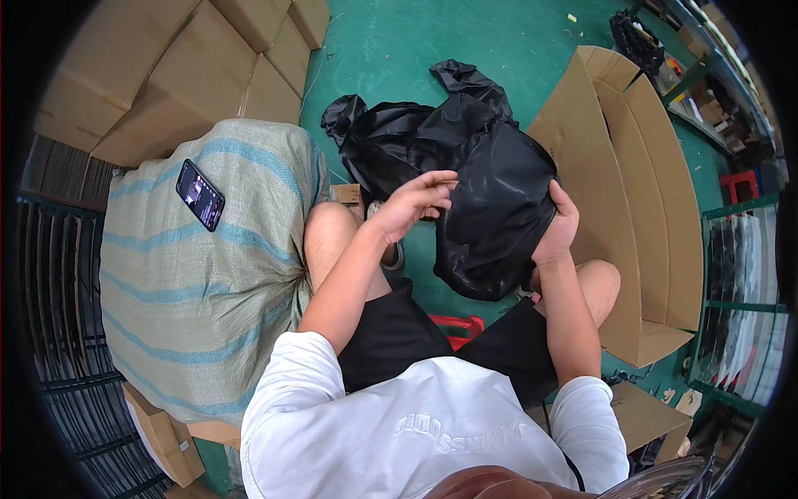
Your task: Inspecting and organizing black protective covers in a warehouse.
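Note:
A large, limp black sack-like bundle, shiny and creased, lies between my knees and spreads over the floor away from me. My right hand grips its right edge, thumb in front and the other fingers hidden behind the material. My left hand hovers at the left side of the bundle, its fingers bent and apart with nothing seen in them. Whether its fingertips touch the material, I cannot tell. What is inside the bundle, if anything, does not show.
At my left stands a big striped woven sack with a phone lying on it. Cardboard boxes are stacked behind. An open tall carton stands close at my right, near racks. A red stool shows between my legs.

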`<action>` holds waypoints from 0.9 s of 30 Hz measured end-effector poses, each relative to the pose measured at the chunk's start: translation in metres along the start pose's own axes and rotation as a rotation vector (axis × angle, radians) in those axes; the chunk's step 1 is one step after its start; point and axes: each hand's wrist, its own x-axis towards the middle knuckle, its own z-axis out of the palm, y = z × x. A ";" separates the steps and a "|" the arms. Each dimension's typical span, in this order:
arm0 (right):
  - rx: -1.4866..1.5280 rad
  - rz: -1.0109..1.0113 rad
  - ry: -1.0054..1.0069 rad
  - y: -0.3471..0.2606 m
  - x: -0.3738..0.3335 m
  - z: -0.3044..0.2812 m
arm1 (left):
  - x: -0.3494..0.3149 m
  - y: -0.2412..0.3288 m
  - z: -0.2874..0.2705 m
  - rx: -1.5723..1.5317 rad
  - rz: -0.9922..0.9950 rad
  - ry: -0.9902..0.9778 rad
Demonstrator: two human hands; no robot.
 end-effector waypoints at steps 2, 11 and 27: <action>0.019 0.002 -0.038 -0.001 -0.002 -0.004 | 0.002 -0.006 0.008 0.058 0.055 -0.038; 0.041 0.035 -0.079 0.000 -0.004 -0.002 | -0.003 -0.001 0.018 -0.064 0.072 -0.344; -0.425 0.094 0.015 -0.019 0.003 0.006 | -0.020 0.021 -0.028 -0.661 0.573 -0.308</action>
